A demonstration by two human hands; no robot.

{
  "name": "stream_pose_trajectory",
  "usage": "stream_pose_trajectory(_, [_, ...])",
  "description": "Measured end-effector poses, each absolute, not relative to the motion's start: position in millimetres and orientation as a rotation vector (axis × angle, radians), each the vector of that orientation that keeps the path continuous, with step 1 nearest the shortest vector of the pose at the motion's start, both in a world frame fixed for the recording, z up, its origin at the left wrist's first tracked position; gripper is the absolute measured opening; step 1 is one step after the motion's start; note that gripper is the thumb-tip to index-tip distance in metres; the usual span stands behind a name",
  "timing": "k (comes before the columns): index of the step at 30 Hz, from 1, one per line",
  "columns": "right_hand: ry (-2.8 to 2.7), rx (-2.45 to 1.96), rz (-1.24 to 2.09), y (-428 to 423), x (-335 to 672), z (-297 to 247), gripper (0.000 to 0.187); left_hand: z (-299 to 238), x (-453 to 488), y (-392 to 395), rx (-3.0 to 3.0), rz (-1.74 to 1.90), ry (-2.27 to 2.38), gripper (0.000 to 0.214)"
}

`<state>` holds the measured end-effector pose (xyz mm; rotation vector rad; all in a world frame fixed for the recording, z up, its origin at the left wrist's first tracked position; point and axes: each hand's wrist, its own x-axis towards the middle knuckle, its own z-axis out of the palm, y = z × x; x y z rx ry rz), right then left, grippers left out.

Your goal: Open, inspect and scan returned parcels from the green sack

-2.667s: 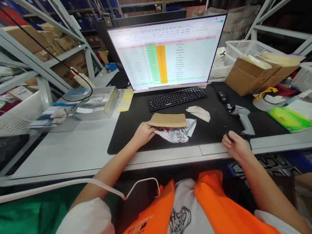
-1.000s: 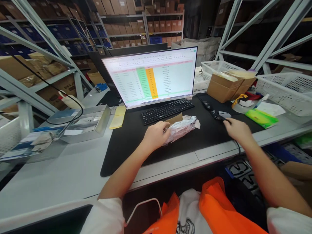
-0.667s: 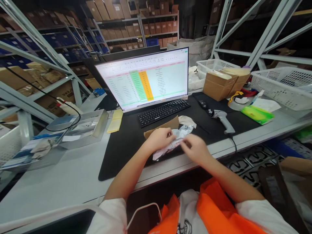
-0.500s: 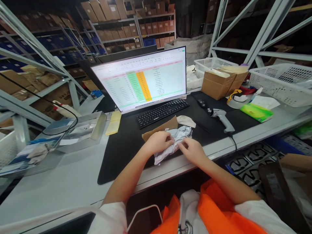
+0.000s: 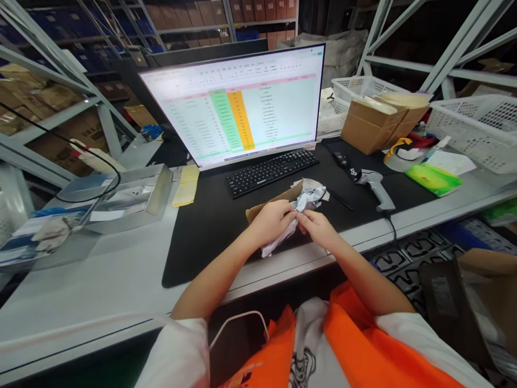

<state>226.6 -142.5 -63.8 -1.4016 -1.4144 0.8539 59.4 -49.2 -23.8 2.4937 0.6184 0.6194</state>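
Both my hands meet over a crumpled white plastic packet (image 5: 306,198) lying on the black desk mat (image 5: 210,215). My left hand (image 5: 271,221) is closed around the packet's near part. My right hand (image 5: 317,226) pinches the same packet from the right. A brown paper envelope (image 5: 271,203) lies under and behind the packet. Its lower white end (image 5: 271,248) hangs below my left hand.
Behind the packet are a black keyboard (image 5: 270,171) and a monitor (image 5: 238,105) showing a spreadsheet. A grey barcode scanner (image 5: 375,186) lies to the right, with a cardboard box (image 5: 375,123), white baskets (image 5: 476,129) and a green pack (image 5: 433,179). A metal tray (image 5: 121,196) sits left.
My right hand left the scanner on the mat and came over to the packet. Both hands now grip the packet, bunched tighter than before.
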Motion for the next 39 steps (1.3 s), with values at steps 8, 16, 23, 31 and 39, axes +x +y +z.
stream_pose_trajectory(8, [-1.471,-1.427,0.642,-133,228,-54,0.044,-19,52,-45,2.529,0.885,0.644,0.029])
stream_pose_trajectory(16, [-1.544,-1.680,0.408,-175,272,-50,0.040,0,0,19,2.735,1.354,1.226,0.023])
stream_pose_trajectory(23, [-1.781,-1.801,0.324,-172,275,-45,0.039,-7,0,34,2.730,1.279,1.402,0.012])
stream_pose_trajectory(31, [-1.780,-1.438,0.363,-139,243,-46,0.038,-5,44,-56,2.866,0.250,0.727,0.032])
stream_pose_trajectory(39, [-1.723,-1.723,0.250,-169,276,-88,0.029,-23,50,-40,2.732,-0.148,0.719,0.034])
